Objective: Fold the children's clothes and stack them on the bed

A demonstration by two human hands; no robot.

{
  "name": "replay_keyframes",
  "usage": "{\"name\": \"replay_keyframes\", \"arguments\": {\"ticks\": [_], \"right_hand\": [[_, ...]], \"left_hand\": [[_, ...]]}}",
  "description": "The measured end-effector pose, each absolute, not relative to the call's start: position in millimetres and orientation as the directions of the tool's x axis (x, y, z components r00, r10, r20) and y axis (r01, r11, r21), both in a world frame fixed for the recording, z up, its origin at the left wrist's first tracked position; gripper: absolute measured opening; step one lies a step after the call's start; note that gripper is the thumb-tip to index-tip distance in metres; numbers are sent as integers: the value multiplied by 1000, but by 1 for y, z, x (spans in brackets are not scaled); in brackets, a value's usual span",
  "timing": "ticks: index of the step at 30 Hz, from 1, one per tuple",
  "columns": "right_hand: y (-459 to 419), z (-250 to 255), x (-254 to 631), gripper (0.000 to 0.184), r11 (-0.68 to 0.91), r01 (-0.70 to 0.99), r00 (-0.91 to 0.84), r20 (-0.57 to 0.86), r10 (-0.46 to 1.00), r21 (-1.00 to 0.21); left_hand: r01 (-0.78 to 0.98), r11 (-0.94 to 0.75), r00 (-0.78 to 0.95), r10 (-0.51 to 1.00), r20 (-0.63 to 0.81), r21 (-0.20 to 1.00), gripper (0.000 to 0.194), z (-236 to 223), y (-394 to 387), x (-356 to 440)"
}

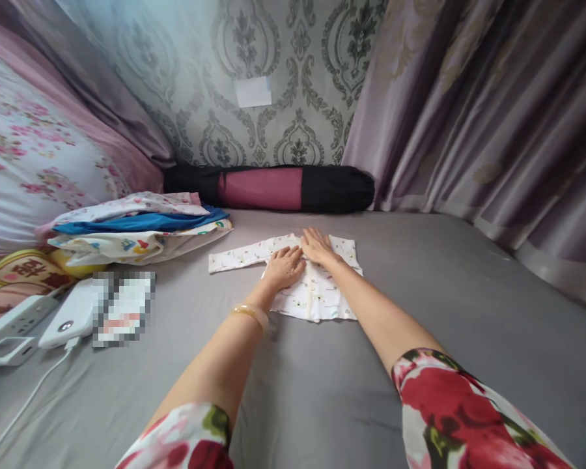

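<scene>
A small white baby shirt [317, 293] with a fine print lies on the grey bed sheet. Its left sleeve [239, 256] stretches out flat to the side, while the right sleeve looks folded in at the body. My left hand [286, 267], with a pale bangle on the wrist, rests flat on the shirt's chest, fingers apart. Just above and to the right, my right hand [317, 246] lies flat near the collar with fingers stretched out. Both palms touch the cloth, and they cover part of the neckline and front.
At the left is a stack of folded clothes [141, 228]. Nearer are a power bank [73, 316] with a white cable, a power strip [17, 319] and a blurred packet [127, 309]. A long black and maroon bag [261, 189] lies along the wall; curtains [469, 117] hang at right.
</scene>
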State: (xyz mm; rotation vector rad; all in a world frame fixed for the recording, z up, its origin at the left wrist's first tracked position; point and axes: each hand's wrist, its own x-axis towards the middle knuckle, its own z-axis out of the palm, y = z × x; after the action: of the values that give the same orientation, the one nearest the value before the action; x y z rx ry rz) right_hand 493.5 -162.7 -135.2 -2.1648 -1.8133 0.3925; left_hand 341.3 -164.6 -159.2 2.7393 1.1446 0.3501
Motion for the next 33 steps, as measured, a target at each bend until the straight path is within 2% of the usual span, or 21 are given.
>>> {"name": "replay_keyframes", "arguments": {"ticks": [4,10,12,14,16,18,20,22,25,28,33], "right_hand": [[-188,-143,519,61,-338,890,355,-1,935,-306],[-198,-156,526,62,-333,926,340,12,940,-177],[-197,-158,527,62,-334,927,341,12,940,-170],[-195,-156,529,62,-332,928,335,-11,942,-171],[-193,-151,529,62,-338,924,335,-45,941,-177],[-191,-144,524,60,-336,924,338,-24,941,-180],[-189,-136,511,53,-295,937,315,91,945,-188],[-186,-130,490,45,-202,957,246,210,946,-209],[-178,-125,456,41,-50,959,104,180,978,-277],[-171,-125,430,40,-7,938,29,58,998,-347],[-168,-128,418,44,-65,932,52,-46,998,-356]], "left_hand": [[689,-684,675,726,133,241,54,-160,-164,341],[681,-657,666,740,101,323,54,-162,-158,342],[656,-631,667,742,74,413,57,-159,-154,342],[575,-595,670,736,93,562,60,-154,-149,339],[465,-546,631,757,172,697,57,-147,-141,330],[449,-495,495,831,254,743,48,-139,-131,313],[594,-398,271,917,291,699,40,-129,-121,289],[781,-212,58,961,270,587,37,-121,-113,261],[898,114,-198,968,157,425,45,-113,-107,225],[892,247,-283,958,41,378,56,-114,-104,203],[856,271,-258,962,-90,441,54,-125,-95,193]]}}
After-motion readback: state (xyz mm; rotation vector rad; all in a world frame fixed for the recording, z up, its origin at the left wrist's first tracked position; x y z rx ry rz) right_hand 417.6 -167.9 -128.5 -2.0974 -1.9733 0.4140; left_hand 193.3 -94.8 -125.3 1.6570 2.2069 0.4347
